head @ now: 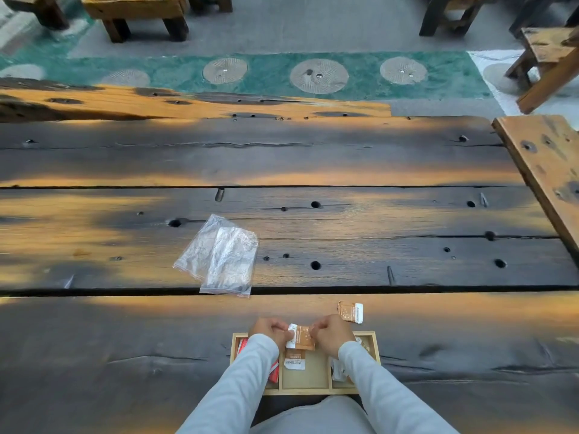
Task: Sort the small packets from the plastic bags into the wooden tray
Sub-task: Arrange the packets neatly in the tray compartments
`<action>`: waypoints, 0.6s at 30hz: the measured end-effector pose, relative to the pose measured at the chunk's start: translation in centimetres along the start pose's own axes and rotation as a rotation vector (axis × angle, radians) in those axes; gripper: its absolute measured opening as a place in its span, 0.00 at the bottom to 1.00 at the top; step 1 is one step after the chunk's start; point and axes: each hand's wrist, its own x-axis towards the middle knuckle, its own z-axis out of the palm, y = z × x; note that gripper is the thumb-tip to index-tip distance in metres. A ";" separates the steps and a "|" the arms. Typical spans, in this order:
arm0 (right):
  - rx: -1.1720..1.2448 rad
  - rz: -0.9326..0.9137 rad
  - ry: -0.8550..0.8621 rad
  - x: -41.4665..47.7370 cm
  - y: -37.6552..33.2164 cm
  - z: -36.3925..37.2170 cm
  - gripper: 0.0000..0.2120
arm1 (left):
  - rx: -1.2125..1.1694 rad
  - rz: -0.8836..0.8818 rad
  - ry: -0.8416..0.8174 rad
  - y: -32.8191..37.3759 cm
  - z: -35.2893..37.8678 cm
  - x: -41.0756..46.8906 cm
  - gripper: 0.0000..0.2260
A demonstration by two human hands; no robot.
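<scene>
Two hands (pixel 302 335), one brown packet (pixel 301 337)

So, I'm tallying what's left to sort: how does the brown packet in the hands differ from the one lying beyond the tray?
The held packet is pinched by the left hand and right hand above the wooden tray; the loose packet lies untouched on the table outside it. Both are brown with a white end.

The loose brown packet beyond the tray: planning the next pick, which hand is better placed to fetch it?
Right. The loose brown packet lies just past the right hand; the left hand would cross over.
</scene>
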 end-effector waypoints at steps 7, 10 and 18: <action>-0.186 -0.073 0.109 -2.6 -0.3 0.4 0.07 | 0.029 0.030 0.014 -2.6 0.4 -1.9 0.09; -0.218 -0.066 0.120 -2.8 0.9 1.1 0.07 | 0.071 0.026 -0.015 -3.1 0.6 -2.7 0.09; -0.199 -0.050 0.124 -3.3 2.2 2.2 0.19 | 0.267 0.107 0.068 -3.7 1.4 -3.5 0.12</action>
